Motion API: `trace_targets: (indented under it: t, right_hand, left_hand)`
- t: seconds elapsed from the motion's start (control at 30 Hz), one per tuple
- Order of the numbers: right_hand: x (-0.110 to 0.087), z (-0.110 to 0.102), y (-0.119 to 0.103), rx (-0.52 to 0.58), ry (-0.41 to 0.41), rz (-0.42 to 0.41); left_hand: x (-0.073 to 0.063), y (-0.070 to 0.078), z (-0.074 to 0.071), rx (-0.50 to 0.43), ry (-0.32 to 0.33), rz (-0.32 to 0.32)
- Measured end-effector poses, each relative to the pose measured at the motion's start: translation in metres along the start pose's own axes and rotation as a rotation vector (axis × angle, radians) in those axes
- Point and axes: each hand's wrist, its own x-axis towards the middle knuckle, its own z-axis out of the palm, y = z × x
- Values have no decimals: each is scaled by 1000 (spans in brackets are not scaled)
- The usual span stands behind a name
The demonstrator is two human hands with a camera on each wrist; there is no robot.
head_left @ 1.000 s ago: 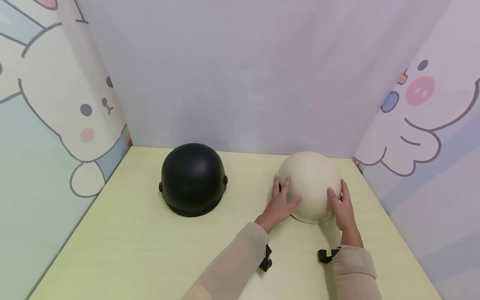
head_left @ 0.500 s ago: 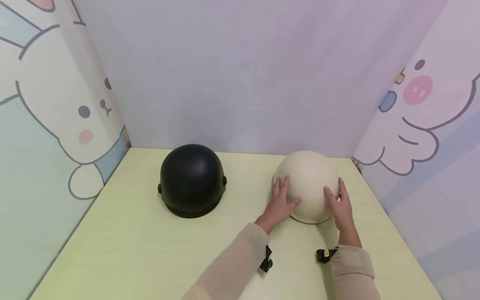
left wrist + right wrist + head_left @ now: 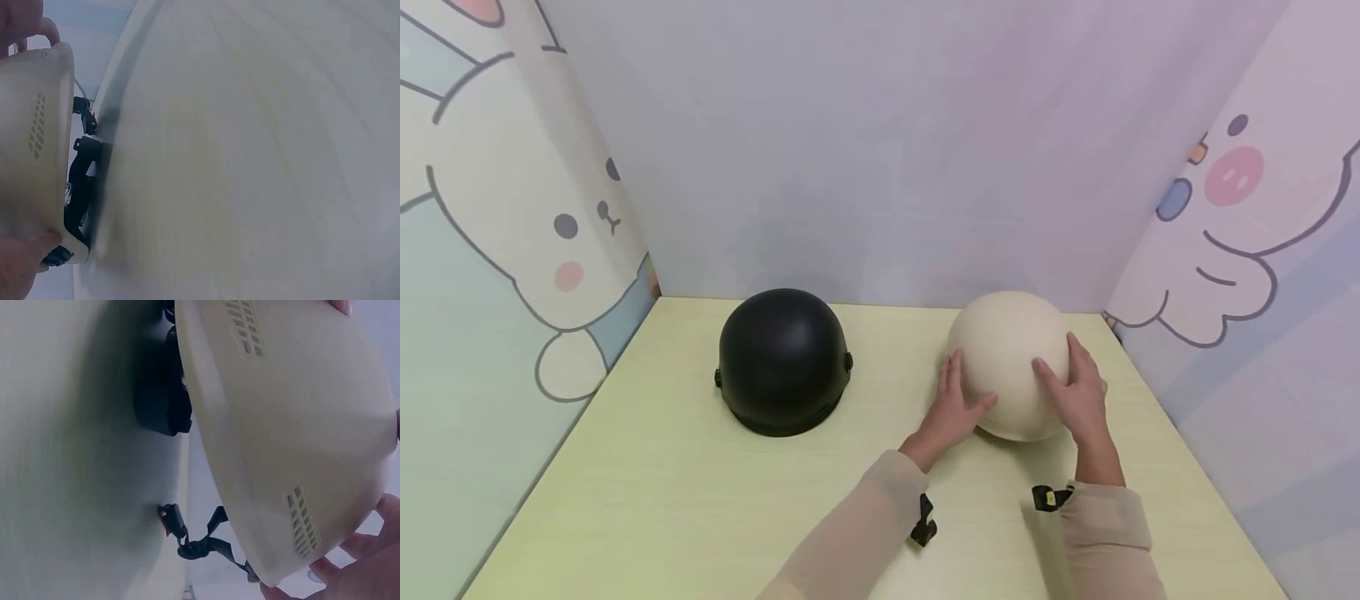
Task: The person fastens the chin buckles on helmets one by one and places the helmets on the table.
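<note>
Holds the cream vented helmet (image 3: 1011, 354) at the frame's right, clamped between left hand (image 3: 951, 419) and right hand (image 3: 1080, 402), looks like the lifting step, and next seems to call for a steady, even grip.

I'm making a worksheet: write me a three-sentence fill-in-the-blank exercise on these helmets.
In the head view, the black helmet stands ____ of the pale helmet.
The left hand and right hand both hold the ____ helmet.
The right wrist view shows ____ vent panels on that helmet.
Missing words: left; pale; two.
</note>
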Motion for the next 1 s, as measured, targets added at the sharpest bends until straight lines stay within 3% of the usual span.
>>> trace_targets:
  t: [0.13, 0.4, 1.0]
  right_hand:
    - [1, -1, -15, -87, -15, -35]
    - [-3, -3, -41, -208, -55, 7]
    - [-20, 14, -83, -375, 37, -161]
  left_hand:
    - [-1, -3, -2, -59, 27, 16]
    - [-5, -7, -3, -170, 44, 50]
    - [-19, -14, -12, -458, 55, 75]
